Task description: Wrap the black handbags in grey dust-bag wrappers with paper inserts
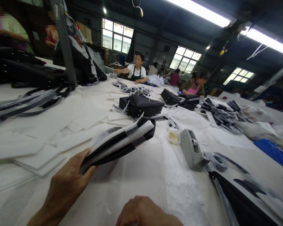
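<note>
Above the worktop (68,108), toward its near edge, the black folded piece (122,153) carries a white strip (142,129); whether it is fastened cannot be determined. Left hand (68,175) pinches the piece's near end; right hand (141,212) appears curled, grip unverifiable.

Grey tape dispenser (190,150) on counter (70,103), ahead and right of the right hand (145,212); small tub (174,137), yellowish contents, just beside it. White sheets (37,155) overlapping, left of the left hand (69,175). Blue item (273,153) far right of both hands. Person in green apron (136,75) well ahead, windows (117,35) behind.
</note>
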`<state>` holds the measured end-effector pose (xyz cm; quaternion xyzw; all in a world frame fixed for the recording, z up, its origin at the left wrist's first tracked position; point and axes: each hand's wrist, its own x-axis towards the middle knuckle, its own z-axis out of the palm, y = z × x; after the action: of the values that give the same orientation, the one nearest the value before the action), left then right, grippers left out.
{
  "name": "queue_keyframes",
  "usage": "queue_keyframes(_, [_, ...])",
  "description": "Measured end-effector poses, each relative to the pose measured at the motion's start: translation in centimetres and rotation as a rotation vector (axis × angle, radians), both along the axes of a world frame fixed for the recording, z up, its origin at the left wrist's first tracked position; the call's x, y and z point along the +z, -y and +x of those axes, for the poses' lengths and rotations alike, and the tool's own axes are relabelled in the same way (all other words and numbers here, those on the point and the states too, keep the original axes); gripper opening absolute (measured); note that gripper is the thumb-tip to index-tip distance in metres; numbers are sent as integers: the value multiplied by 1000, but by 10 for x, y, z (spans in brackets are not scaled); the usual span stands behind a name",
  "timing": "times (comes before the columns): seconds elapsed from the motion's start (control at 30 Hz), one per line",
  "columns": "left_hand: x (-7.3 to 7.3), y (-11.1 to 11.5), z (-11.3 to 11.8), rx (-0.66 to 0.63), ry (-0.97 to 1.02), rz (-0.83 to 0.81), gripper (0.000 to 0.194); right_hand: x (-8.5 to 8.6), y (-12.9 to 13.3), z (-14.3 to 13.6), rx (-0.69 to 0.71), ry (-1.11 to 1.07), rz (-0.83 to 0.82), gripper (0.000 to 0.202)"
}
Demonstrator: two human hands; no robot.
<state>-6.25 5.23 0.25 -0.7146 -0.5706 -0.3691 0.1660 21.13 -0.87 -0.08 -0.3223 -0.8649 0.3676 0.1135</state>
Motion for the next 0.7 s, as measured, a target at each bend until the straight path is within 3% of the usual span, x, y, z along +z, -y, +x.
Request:
queue_keyframes(0.13, [2, 2, 0, 7, 22, -22, 43, 12, -35, 16, -508, 7, 186, 14])
queue_keyframes(0.27, [2, 1, 0, 0, 47, -25, 41, -1, -77, 17, -697, 156, 307, 31])
queue_keyframes(0.43, [2, 0, -6, 12, 65, -38, 41, -24, -112, -12, -612, 244, 384, 45])
queue_keyframes(0.57, [3, 0, -11, 30, 113, -60, 40, -23, -140, -31, -472, 171, 410, 55])
queue_keyframes(0.7, [3, 1, -15, 59, 158, -103, 41, -16, -167, -25, -293, 80, 460, 25])
